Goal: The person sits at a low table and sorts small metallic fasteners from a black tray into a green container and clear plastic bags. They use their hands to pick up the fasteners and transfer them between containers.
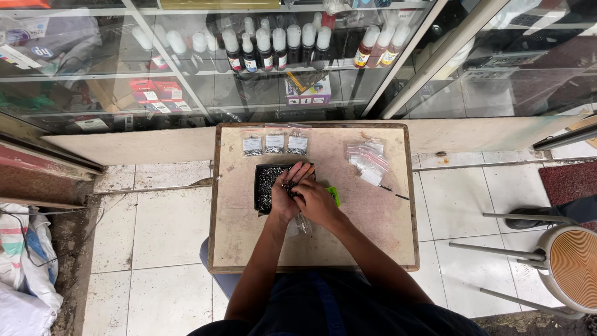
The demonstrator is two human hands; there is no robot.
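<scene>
On a small worn wooden table (379, 236) stands a black tray (260, 186) filled with small dark metal parts. My left hand (287, 193) is cupped over the tray's right side with parts in its fingers. My right hand (313, 200) presses against it from the right, fingers closed together with the left. A small clear plastic bag (303, 224) hangs below my hands; which hand holds it is unclear. A green object (334, 195) peeks out behind my right hand.
Three filled small bags (274, 144) lie in a row at the table's far edge. A pile of empty clear bags (368, 162) lies at the far right. A glass showcase with bottles (273, 43) stands behind. A round stool (569, 264) is at the right.
</scene>
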